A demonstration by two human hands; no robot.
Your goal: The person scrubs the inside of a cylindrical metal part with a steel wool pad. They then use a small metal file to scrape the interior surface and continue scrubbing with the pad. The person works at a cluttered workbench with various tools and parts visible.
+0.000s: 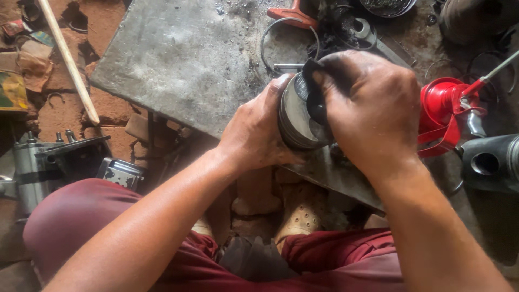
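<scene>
A round grey metal piston (296, 116) with grooves around its side is held over the edge of a grey metal plate (178, 59). My left hand (257, 132) grips it from the left, fingers wrapped behind it. Over the piston's right side, my right hand (367, 108) presses a black rag (315, 92) against its face. Most of the piston's right half is hidden under that hand.
A red oil can (446, 111) with a long spout stands right of my hands, next to a dark metal cylinder (489, 162). Thin metal rings (289, 43) and greasy parts lie at the back. A wooden stick (67, 59) and an engine part (38, 165) lie left.
</scene>
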